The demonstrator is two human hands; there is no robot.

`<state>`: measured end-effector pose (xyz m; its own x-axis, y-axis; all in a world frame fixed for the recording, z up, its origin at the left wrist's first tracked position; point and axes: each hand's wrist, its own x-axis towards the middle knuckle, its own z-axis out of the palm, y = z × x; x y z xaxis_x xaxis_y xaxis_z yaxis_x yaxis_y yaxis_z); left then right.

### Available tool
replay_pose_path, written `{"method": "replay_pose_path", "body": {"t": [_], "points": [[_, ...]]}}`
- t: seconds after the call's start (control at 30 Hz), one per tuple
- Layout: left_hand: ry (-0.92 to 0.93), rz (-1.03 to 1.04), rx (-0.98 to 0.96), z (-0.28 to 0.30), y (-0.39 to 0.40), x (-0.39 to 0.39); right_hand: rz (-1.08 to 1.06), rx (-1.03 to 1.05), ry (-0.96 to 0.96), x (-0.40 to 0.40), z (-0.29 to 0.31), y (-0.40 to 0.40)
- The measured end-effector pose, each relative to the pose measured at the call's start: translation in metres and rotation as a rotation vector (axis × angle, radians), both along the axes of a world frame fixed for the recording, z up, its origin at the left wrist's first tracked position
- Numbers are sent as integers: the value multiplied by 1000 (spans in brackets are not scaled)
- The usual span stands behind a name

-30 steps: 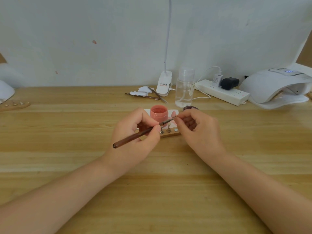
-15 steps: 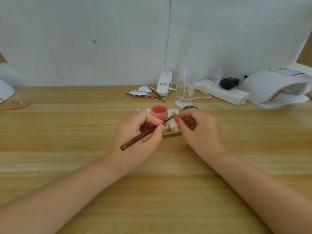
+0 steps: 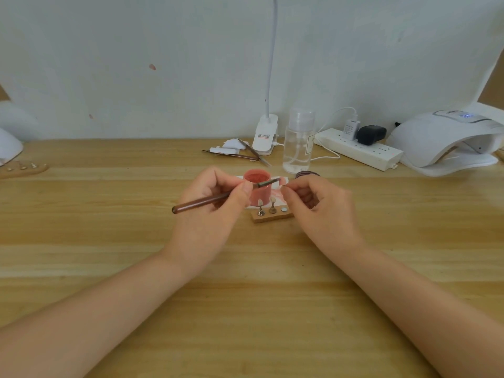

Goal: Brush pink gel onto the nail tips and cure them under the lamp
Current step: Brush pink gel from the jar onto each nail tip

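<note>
Nail tip, 1: pinched in the right hand [image 3: 321,214] fingers just right of the pink gel jar [image 3: 257,190]; too small to make out. Brush [image 3: 218,198]: pinched by left hand [image 3: 210,214] fingers, bristle end at the held tip. Since 1 second ago both hands have lifted slightly, the handle swinging level; judged mid-coat. Wooden holder [image 3: 272,215], in front of the jar: 2 tips standing, 1 post bare. Curing lamp [image 3: 447,143], far right of the jar: partly cut off by the frame edge.

wooden table [image 3: 109,268], gel pot [image 3: 257,190], power strip [image 3: 360,150]
</note>
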<state>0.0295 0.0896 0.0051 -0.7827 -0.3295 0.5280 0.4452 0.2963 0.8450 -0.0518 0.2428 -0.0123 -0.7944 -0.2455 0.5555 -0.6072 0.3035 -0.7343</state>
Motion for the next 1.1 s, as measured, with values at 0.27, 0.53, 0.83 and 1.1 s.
{"method": "replay_pose_path", "body": {"t": [0.27,0.53,0.83,1.1], "points": [[28,-45,15,3,-1,4,-12,-6,-8,-2,-1,-1],[7,-40,30,1,1,2,-20,22,1,-1,0,0],[20,-7,48,0,-4,1,-44,5,-24,-3,0,0],[17,66,120,-2,-7,-5,-50,-10,70,-3,-1,-1]]}}
